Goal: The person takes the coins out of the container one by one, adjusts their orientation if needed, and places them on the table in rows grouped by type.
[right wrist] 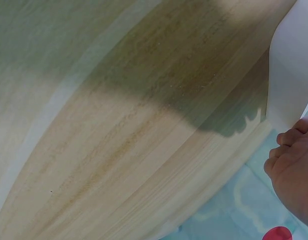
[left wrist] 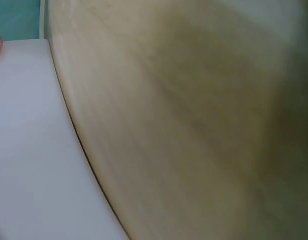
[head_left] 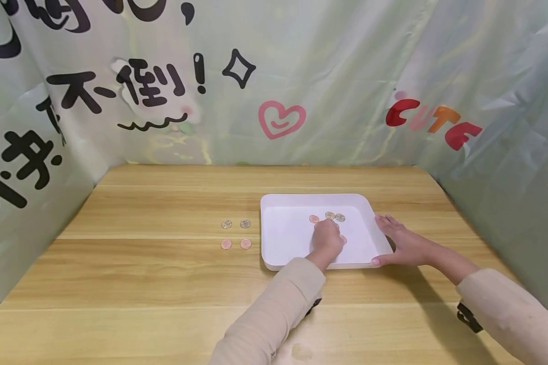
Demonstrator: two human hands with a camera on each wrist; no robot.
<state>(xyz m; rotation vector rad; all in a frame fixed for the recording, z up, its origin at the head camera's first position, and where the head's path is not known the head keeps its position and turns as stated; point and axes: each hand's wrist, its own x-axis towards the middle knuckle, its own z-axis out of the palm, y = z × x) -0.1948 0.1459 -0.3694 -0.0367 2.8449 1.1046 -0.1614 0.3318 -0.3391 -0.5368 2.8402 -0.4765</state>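
Coins are lying in two places: four on the table [head_left: 164, 274] left of the white tray [head_left: 283, 238], in a square of two silvery coins [head_left: 236, 223] above two coppery coins [head_left: 235, 244], and three showing inside the tray near its far side [head_left: 327, 217]. A fourth tray coin [head_left: 343, 239] is peeking out from under the left hand [head_left: 326, 241], mostly covered. That hand is reaching down into the tray with fingers curled; whether it is pinching a coin I cannot tell. The right hand [head_left: 399, 243] is resting flat-fingered against the tray's right rim, steadying it. Both wrist views are blurring into table and tray edge.
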